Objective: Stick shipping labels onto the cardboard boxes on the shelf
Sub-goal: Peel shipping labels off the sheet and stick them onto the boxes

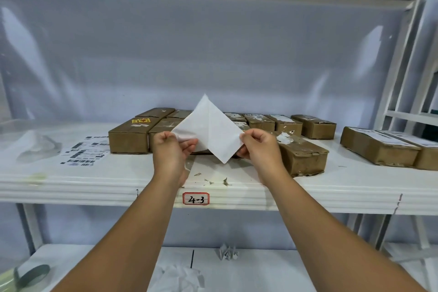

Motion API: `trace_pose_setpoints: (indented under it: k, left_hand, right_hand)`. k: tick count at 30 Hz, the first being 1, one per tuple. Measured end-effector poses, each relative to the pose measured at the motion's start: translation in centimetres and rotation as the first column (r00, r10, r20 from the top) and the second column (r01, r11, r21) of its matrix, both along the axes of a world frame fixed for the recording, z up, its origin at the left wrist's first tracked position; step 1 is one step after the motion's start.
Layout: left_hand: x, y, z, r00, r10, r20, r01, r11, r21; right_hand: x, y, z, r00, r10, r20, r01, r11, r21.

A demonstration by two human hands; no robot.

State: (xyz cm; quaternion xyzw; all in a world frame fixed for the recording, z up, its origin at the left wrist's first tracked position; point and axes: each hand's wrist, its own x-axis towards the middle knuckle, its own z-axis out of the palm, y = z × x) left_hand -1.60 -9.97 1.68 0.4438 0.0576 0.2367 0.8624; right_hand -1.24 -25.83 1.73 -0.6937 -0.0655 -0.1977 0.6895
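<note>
head cam view: both hands are up in front of the middle shelf [71,187], w/ a white shipping label [211,130] held between them, turned corner-up like a diamond, blank side to the camera and a crease down its middle. left hand [171,149] pinches the left corner, fingers curled round it; right hand [258,147] pinches the right corner btwn thumb and fingers. the label hangs in the air just in front of the row of cardboard boxes [132,136], not touching any box that i can see. the left corner looks glossy and slightly lifted, so prob the backing is being split from the sticky layer (can't tell for sure). to the right lies a nearer box [304,155] w/ torn white label scraps on top, and two boxes [381,147] well apart at far right that already carry printed labels. more printed labels [83,152] lie flat on the shelf at left; paper scraps [225,181] sit near the front edge above the 4-3 tag [196,198]. risks: a limp sheet held only by two corners could fold along that crease and stick to itself, or go on crooked or wrinkled over old residue on the box tops. pulling the corners apart too fast could tear it.
</note>
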Motion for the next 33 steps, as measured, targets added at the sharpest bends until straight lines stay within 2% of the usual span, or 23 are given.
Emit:
trace_pose_setpoints:
  k: [4, 11, 13, 15, 17, 19, 21, 25, 27, 30, 32, 33]
  left_hand:
    - [-0.2, 0.7, 0.1, 0.994, 0.111, -0.002, -0.111, 0.991, -0.079]
    - [-0.8, 5.8, 0.3, 0.978, 0.205, 0.033, -0.193, 0.955, -0.227]
    - [-1.3, 7.5, 0.7, 0.972, 0.226, 0.070, -0.212, 0.963, -0.163]
    - [-1.8, 9.2, 0.8, 0.954, 0.273, 0.124, -0.280, 0.959, 0.046]
    - [-2.5, 10.5, 0.8, 0.913, 0.347, 0.213, -0.403, 0.848, 0.345]
    - [-3.1, 11.5, 0.5, 0.861, 0.406, 0.308, -0.509, 0.674, 0.535]
    - [-3.5, 12.7, 0.4, 0.816, 0.458, 0.352, -0.572, 0.551, 0.608]
    - [-3.2, 15.9, 0.1, 0.793, 0.481, 0.374, -0.577, 0.398, 0.713]
    - [-3.0, 18.2, 0.0, 0.797, 0.514, 0.318, -0.502, 0.270, 0.822]
    - [-2.0, 22.5, -0.8, 0.791, 0.586, 0.175, -0.297, 0.117, 0.948]
    - [-1.3, 24.7, -1.8, 0.746, 0.662, 0.076, -0.146, 0.050, 0.988]
    - [-1.2, 25.3, -2.1, 0.735, 0.677, 0.036, -0.095, 0.050, 0.994]
  right_hand:
    - [-0.2, 0.0, -0.2, 0.988, -0.128, 0.083, 0.135, 0.988, -0.078]
    - [-0.8, 0.3, 0.1, 0.934, -0.297, 0.197, 0.312, 0.949, -0.051]
    - [-0.8, 0.7, 0.3, 0.930, -0.301, 0.211, 0.315, 0.949, -0.033]
    - [-0.7, 1.7, 0.8, 0.936, -0.283, 0.208, 0.293, 0.956, -0.018]
    - [-0.7, 3.2, 1.3, 0.949, -0.235, 0.209, 0.245, 0.969, -0.023]
    - [-0.8, 5.3, 1.7, 0.964, -0.147, 0.224, 0.152, 0.988, -0.008]
    - [-0.9, 7.7, 1.9, 0.970, -0.063, 0.236, 0.068, 0.998, -0.015]
    - [-0.2, 11.9, 1.8, 0.967, 0.009, 0.256, 0.027, 0.990, -0.136]
    - [0.2, 13.6, 1.6, 0.967, 0.035, 0.252, 0.015, 0.981, -0.195]
    - [0.6, 15.9, 1.5, 0.969, 0.088, 0.230, -0.024, 0.963, -0.269]
    - [0.8, 17.1, 1.6, 0.967, 0.118, 0.228, -0.041, 0.948, -0.316]
    - [1.0, 17.8, 1.8, 0.966, 0.116, 0.232, -0.030, 0.939, -0.342]
